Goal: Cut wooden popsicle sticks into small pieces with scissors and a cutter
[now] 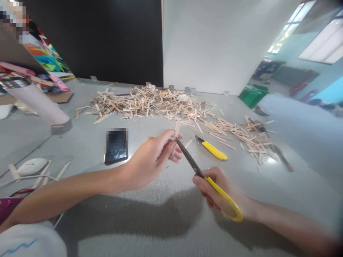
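Between the fingers of my left hand (158,153) is a flat wooden craft stick (177,129), its upper end pointing away from me. My right hand (218,189) is closed around the yellow handle of a pair of scissors (191,162). The scissor tips reach the stick beside my left fingertips; I cannot tell whether the blades touch it or lie around it. A yellow utility knife (213,149) lies on the table just beyond my right hand. Behind both hands spreads a long heap of pale wooden sticks (139,103).
A phone (116,146) lies left of my left hand. Further left are a pale tumbler (40,101), a white mouse (32,166) and a cable. Black and white panels (209,46) stand behind the heap. A green bin (253,95) is past the table's right edge.
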`<state>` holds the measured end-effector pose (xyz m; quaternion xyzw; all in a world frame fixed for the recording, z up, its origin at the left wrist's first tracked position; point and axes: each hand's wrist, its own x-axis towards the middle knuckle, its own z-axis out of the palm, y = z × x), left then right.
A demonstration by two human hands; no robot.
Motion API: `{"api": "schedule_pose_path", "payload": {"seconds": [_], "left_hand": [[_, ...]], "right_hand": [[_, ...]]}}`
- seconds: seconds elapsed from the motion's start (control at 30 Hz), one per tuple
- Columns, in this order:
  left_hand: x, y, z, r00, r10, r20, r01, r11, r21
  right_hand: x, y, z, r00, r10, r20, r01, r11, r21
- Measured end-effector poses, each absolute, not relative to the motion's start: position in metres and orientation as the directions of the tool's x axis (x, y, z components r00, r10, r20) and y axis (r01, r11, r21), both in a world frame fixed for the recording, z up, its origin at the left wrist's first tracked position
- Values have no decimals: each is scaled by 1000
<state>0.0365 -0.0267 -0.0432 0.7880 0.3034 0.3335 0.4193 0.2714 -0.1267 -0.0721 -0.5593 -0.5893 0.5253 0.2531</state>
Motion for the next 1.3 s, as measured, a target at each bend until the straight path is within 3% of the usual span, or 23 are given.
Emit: {"api": "schedule_pose_path", "payload": {"seconds": [0.37,0.77,0.97,1.3], "left_hand": [[35,-24,-41,623,728,286,229,-519,823],[33,-16,-43,674,687,272,281,-580,765],[35,-13,-42,659,713,239,361,-578,731],[32,-5,-54,654,684,322,440,-691,574]], "right_hand": [[275,-120,-81,-317,926,-205,333,-93,-938],[271,-118,-89,-167,948,-271,443,-174,-879],[264,-117,-76,-228,895,-384,334,-298,-894],[271,-117,-78,-387,809,-441,160,-413,-897]]}}
